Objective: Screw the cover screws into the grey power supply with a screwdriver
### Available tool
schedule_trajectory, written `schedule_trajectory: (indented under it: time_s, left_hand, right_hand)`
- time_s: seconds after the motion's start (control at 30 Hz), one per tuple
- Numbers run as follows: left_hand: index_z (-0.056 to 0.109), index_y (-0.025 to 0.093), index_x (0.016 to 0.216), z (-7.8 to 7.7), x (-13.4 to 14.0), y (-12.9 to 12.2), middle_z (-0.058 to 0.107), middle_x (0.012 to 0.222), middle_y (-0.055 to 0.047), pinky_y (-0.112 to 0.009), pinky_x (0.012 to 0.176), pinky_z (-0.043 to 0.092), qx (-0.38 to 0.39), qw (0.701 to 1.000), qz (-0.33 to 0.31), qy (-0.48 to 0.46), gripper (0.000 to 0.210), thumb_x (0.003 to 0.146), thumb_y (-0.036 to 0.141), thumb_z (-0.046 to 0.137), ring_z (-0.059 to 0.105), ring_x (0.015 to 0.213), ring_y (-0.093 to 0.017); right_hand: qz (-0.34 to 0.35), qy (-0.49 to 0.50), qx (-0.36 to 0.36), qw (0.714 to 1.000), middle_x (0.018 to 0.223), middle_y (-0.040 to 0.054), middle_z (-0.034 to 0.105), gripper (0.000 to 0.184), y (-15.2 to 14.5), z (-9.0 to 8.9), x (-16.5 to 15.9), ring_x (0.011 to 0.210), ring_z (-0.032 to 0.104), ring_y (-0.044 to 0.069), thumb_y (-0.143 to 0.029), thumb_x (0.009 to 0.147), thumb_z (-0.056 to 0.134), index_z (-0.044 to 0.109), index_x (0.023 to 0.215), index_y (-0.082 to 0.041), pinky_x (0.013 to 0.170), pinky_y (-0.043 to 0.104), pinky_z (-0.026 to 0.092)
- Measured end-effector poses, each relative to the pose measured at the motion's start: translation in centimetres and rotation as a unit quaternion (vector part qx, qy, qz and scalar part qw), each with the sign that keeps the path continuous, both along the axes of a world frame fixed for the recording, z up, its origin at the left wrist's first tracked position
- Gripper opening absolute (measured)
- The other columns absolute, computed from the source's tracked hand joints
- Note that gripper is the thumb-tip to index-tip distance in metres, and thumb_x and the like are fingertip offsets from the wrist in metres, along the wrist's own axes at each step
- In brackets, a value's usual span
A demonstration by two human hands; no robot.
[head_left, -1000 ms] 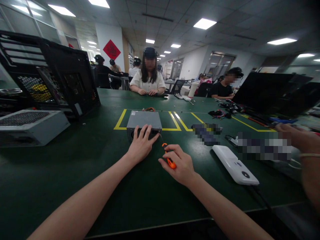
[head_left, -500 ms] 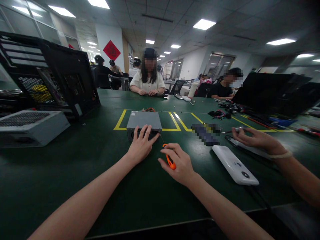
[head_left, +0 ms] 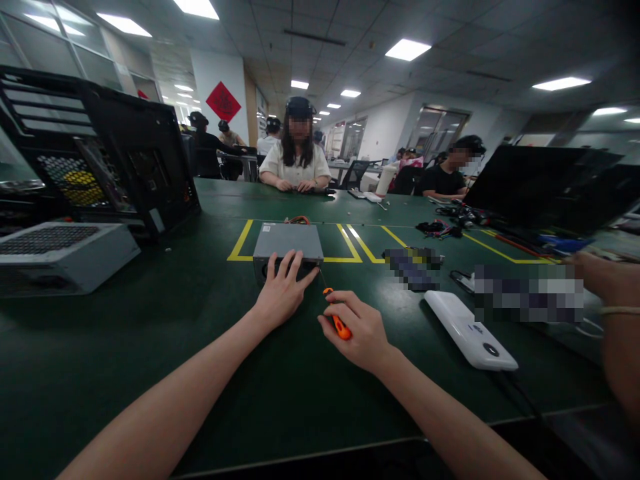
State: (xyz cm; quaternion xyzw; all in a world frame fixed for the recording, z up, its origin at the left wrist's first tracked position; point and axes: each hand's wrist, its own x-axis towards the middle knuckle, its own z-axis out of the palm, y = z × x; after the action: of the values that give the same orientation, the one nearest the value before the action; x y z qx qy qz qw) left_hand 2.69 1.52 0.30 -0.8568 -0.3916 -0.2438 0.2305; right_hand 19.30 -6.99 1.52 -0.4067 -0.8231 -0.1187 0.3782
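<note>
A grey computer power supply [head_left: 289, 241] sits on the green table, its top and front turned towards me. My left hand [head_left: 281, 293] braces it, with fingers spread over the front top edge and the thumb at the front right corner. In my right hand [head_left: 357, 330] is a screwdriver with an orange handle [head_left: 341, 327], held between thumb and fingers. Its thin shaft [head_left: 323, 277] points up to the lower right front corner of the power supply. Whether the tip sits in a screw is too small to tell.
To the left stand a second power supply [head_left: 100, 263] and an open black computer case [head_left: 120, 150]. On the right lie a white power bank [head_left: 467, 330] and bundled cables [head_left: 440, 229]. A co-worker's hand [head_left: 605, 277] is at the right edge; another person [head_left: 297, 160] sits opposite.
The screwdriver handle has turned slightly in my right hand, whose fingers have shifted a little. My left hand and the power supply stay put. The co-worker's hand has moved right.
</note>
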Motion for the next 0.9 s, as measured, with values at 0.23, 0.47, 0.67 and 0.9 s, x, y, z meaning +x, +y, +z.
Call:
schedule_trajectory:
  time_s: [0.23,0.47,0.67,0.9]
  left_hand:
    - [0.041,0.029,0.125,0.0,0.0,0.1,0.03,0.135,-0.015,-0.056,0.101,0.013,-0.001,1.0,-0.004,-0.002,0.049,0.077,0.021,0.05,0.022,0.127,-0.031]
    - [0.043,0.029,0.124,-0.2,0.1,0.2,0.03,0.135,-0.014,-0.056,0.101,0.012,-0.003,1.0,-0.007,-0.012,0.048,0.078,0.021,0.049,0.022,0.127,-0.031]
    - [0.045,0.032,0.122,-0.2,0.0,0.2,0.029,0.136,-0.013,-0.056,0.101,0.011,-0.01,1.0,-0.016,-0.019,0.045,0.079,0.023,0.05,0.021,0.127,-0.031]
    - [0.051,0.031,0.117,-0.3,-0.3,0.3,0.026,0.137,-0.012,-0.057,0.101,0.011,-0.017,0.999,-0.03,-0.021,0.037,0.08,0.026,0.048,0.019,0.128,-0.031]
  right_hand:
    - [-0.001,-0.014,0.025,1.0,0.089,0.0076,0.059,0.01,0.2,0.0,0.2,0.081,0.055,0.017,-0.019,0.076,0.054,0.056,0.086,-0.017,0.07,0.032,0.045]
    - [0.02,0.01,0.074,0.997,0.085,0.0069,0.06,0.006,0.0,0.0,0.2,0.076,0.055,0.016,-0.014,0.074,0.056,0.055,0.079,-0.017,0.066,0.03,0.045]
    - [0.035,-0.003,0.069,0.997,0.084,0.0075,0.06,0.005,0.0,0.0,-0.1,0.075,0.054,0.016,-0.014,0.074,0.056,0.055,0.078,-0.016,0.065,0.03,0.044]
    - [0.047,-0.037,0.054,0.997,0.088,0.0079,0.06,0.004,0.5,0.0,-0.8,0.077,0.054,0.016,-0.016,0.077,0.053,0.056,0.08,-0.016,0.066,0.03,0.043]
